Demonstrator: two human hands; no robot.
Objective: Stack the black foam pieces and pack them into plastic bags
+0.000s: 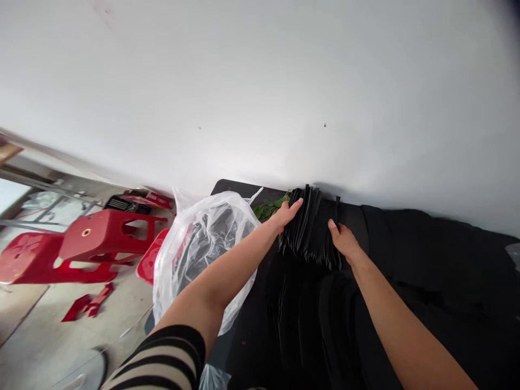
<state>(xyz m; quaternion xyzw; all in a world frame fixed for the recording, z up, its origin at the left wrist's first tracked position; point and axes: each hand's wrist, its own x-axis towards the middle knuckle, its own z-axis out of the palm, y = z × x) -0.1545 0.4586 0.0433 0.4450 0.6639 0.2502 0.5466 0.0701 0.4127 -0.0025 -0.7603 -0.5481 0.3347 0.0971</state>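
Note:
A thick stack of thin black sheets (311,227) stands on edge on a black-covered table (426,271), close to the white wall. My left hand (286,213) presses flat against the stack's left side, fingers stretched out. My right hand (343,239) holds the stack's right side, thumb up against it and the other fingers hidden behind. More black sheets (309,319) lie fanned out on the table in front of the stack. A bit of green leaves (268,207) shows just behind my left hand.
A clear plastic bag (203,254) with dark contents hangs at the table's left edge. Red plastic stools (101,235) and red pieces lie on the floor to the left. A white wall (260,92) rises directly behind the table.

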